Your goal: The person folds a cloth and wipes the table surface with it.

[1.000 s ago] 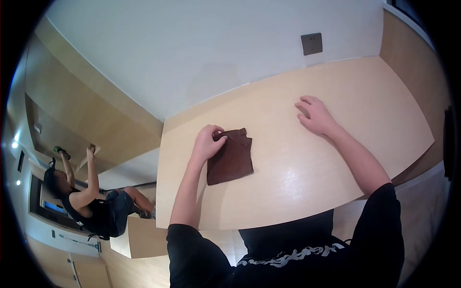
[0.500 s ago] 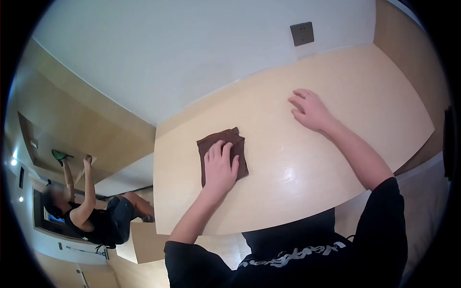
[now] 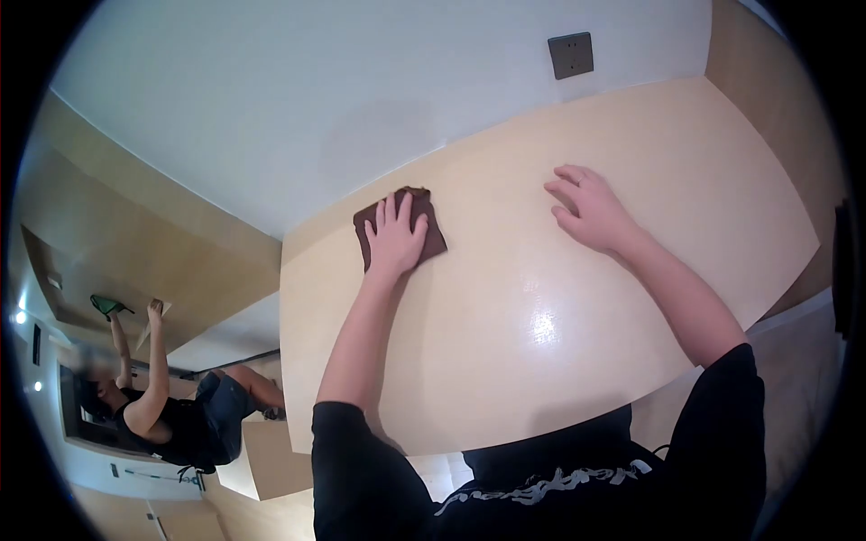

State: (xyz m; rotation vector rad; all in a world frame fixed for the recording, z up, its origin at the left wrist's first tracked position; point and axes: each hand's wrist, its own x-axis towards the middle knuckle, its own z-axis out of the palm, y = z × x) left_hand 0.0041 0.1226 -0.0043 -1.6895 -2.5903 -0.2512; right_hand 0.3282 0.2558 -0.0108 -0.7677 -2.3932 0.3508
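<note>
My left hand (image 3: 395, 242) lies flat with fingers spread on a folded brown cloth (image 3: 433, 236), pressing it against the pale wooden tabletop (image 3: 478, 334). The palm hides the middle of the cloth, whose edges show around the fingers. On the right part of the same top is my right hand (image 3: 591, 209), with its fingers apart and loosely bent. It holds nothing, and the cloth is well to its left.
A white wall with a dark socket plate (image 3: 571, 56) borders the far edge, and a wooden panel (image 3: 767, 81) stands at the right. At the left, another person (image 3: 171, 419) sits on a wooden box (image 3: 271, 458) and raises a green cloth (image 3: 110, 305) to a wooden surface.
My left hand and the brown cloth have slid away from me toward the wall and slightly left, with the fingers now straighter. My right hand has hardly moved.
</note>
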